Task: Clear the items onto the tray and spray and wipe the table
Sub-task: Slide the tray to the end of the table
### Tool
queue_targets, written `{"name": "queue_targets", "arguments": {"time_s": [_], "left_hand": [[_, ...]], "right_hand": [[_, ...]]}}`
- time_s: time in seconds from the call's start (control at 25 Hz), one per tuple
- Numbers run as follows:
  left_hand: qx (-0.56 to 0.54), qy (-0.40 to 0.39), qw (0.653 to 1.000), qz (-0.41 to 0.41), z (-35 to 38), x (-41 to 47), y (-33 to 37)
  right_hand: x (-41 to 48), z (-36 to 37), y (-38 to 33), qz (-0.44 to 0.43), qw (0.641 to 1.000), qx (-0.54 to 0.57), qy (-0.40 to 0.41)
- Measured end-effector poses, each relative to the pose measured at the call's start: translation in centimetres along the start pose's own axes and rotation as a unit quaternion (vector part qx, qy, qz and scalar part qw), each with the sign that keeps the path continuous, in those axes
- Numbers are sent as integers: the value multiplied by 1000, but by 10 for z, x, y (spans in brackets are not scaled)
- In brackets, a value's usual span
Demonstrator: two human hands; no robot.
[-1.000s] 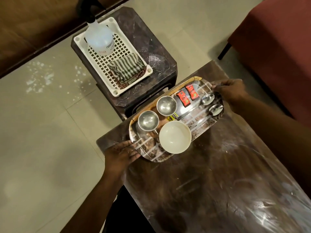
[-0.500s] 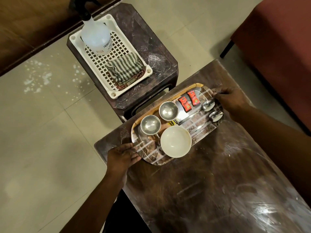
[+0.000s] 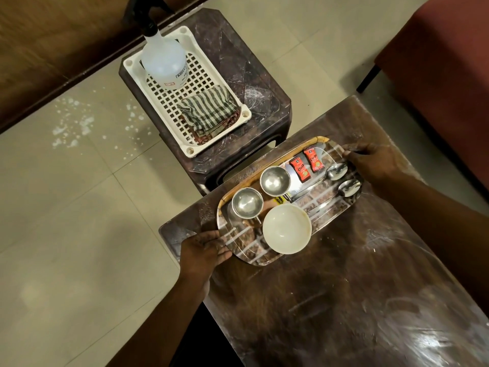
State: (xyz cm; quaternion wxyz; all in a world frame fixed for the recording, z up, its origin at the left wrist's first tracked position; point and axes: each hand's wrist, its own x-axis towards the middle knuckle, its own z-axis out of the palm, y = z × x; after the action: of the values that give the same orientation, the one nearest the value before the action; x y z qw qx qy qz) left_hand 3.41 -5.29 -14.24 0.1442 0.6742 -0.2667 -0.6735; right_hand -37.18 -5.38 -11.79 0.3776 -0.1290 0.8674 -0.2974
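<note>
A shiny oval tray point(image 3: 251, 254) rests at the far left end of the dark brown table point(image 3: 357, 300). On it stand a white bowl point(image 3: 287, 228), two steel cups point(image 3: 247, 203) point(image 3: 275, 180), two red sachets point(image 3: 307, 164) and two spoons point(image 3: 336, 172) point(image 3: 349, 187). My left hand point(image 3: 203, 245) grips the tray's near left end. My right hand point(image 3: 370, 161) grips its far right end. A clear spray bottle point(image 3: 164, 59) and a striped cloth point(image 3: 209, 111) lie in a white basket point(image 3: 219, 140).
The basket sits on a dark plastic stool point(image 3: 254, 102) just beyond the table's end. A red upholstered seat point(image 3: 444, 62) stands at the right. White specks point(image 3: 76, 123) mark the tiled floor at the left.
The tray, held at both ends, has slid a little toward me along the table; both hands moved with it.
</note>
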Motion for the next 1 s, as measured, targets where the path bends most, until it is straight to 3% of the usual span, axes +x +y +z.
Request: {"name": "queue_targets", "arguments": {"time_s": [0.16, 0.32, 0.52, 0.6, 0.72, 1.0], "left_hand": [[24, 3, 1000, 12, -1, -3, 3], [31, 17, 999, -32, -12, -6, 18], [95, 7, 994, 55, -45, -55, 59], [162, 20, 981, 104, -63, -82, 74], [321, 8, 932, 171, -91, -120, 103], [363, -27, 908, 210, -198, -151, 195]], "right_hand": [[-1, -1, 2, -2, 1000, -13, 4], [-16, -5, 0, -78, 991, -102, 44], [-99, -2, -1, -178, 979, -101, -18], [-149, 7, -6, -168, 983, -68, -31], [-219, 27, -10, -151, 988, -17, -22], [-347, 98, -37, -90, 996, 12, -9]]}}
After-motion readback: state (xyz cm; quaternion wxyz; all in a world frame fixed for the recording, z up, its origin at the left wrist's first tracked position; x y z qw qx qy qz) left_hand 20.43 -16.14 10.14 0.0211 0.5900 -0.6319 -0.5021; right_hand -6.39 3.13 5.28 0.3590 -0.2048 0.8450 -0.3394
